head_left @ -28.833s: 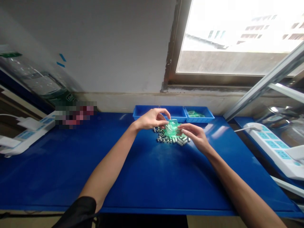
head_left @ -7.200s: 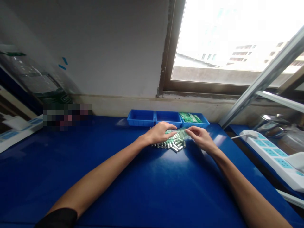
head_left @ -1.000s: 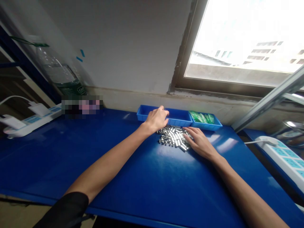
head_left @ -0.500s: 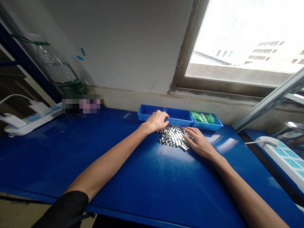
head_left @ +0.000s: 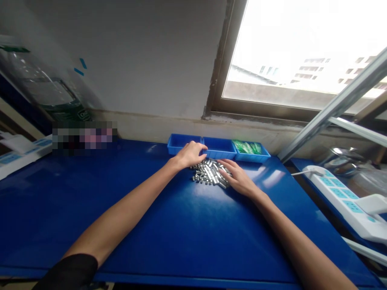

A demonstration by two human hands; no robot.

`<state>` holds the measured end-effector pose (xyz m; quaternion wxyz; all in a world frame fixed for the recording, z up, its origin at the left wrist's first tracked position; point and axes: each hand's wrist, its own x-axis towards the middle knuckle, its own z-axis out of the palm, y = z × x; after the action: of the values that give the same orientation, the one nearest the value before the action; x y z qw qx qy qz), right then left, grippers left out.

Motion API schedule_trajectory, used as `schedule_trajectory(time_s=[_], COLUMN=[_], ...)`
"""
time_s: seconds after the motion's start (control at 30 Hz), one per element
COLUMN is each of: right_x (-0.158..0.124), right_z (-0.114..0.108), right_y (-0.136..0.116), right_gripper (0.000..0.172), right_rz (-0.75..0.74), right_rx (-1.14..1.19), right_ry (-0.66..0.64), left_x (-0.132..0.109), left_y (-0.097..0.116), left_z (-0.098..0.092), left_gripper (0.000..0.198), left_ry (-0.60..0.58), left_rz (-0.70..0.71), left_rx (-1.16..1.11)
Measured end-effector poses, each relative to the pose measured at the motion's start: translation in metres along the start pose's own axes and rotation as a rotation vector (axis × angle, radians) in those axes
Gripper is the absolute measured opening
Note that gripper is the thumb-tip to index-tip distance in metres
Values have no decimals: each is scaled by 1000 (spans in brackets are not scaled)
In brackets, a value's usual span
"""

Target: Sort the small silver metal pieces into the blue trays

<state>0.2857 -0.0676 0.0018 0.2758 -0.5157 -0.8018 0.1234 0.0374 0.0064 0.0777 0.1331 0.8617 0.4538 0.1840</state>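
A pile of small shiny metal cylinders [head_left: 211,171], some longer and some short, lies on the blue table [head_left: 181,233]. My left hand [head_left: 190,154] is over the pile's far left edge, thumb and fingers apart, with nothing visible between them. Along the right edge of the pile rests my right hand [head_left: 238,177], fingers stretched out and touching the pieces. Just behind are three joined blue bins: the left bin [head_left: 172,150] and the middle bin [head_left: 219,154] show bare floors where visible, and the right bin [head_left: 256,158] holds green plastic packets [head_left: 247,147].
A power strip [head_left: 341,197] with a plug is at the right, beside a metal frame bar [head_left: 317,108]. On the left are another power strip [head_left: 21,159], a large clear bottle [head_left: 45,86] and a blurred-out patch. Wall and window stand behind the table.
The view has turned a little to the right, so everything sits further left. My hands have come slightly closer together, and the right one has pressed the pile's right side inward.
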Motion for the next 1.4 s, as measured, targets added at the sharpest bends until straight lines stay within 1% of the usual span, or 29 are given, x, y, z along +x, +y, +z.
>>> schedule_trajectory(time_s=[0.2,0.3,0.4,0.5,0.53,0.6,0.7,0.77,0.9,1.07,1.13,1.23,1.3,1.33,1.4], right_x=[2,3,7,13,16,22,31,35,36,34,32,31,31,32,34], right_z=[1,4,8,9,8,7,6,7,12,16,15,14,13,13,13], right_y=[-2,-2,-2,-4,-5,-8,-13,-15,-18,-18,-18,-20,-22,-23,-24], right_gripper=[51,52,52,51,50,49,48,46,43,43,42,39,37,36,34], right_rz=[-1,10,7,-20,-34,-57,-82,-94,-125,-141,-142,-142,-142,-143,-148], right_rx=[25,20,-6,-47,-62,-94,-153,-183,-210,-212,-197,-173,-165,-163,-163], right_ry=[3,22,51,65,61,40,2,-3,3,5,-1,4,14,18,14], left_x=[0,-2,-7,-17,-21,-30,-39,-42,-43,-45,-47,-49,-49,-49,-49], left_y=[-7,-15,-24,-33,-36,-42,-51,-55,-57,-62,-66,-71,-72,-71,-67], left_z=[-1,1,2,-1,-3,-4,-1,5,18,27,30,34,36,36,35], left_gripper=[41,42,39,33,31,30,36,41,46,46,45,45,46,47,49], left_ry=[-21,-5,75,188,206,179,53,3,-23,0,29,141,182,177,126], left_rz=[51,98,176,261,281,317,383,409,415,404,390,329,311,319,363], left_rx=[-38,-71,-84,-66,-53,-35,-48,-48,-34,-106,-157,-221,-221,-205,-150])
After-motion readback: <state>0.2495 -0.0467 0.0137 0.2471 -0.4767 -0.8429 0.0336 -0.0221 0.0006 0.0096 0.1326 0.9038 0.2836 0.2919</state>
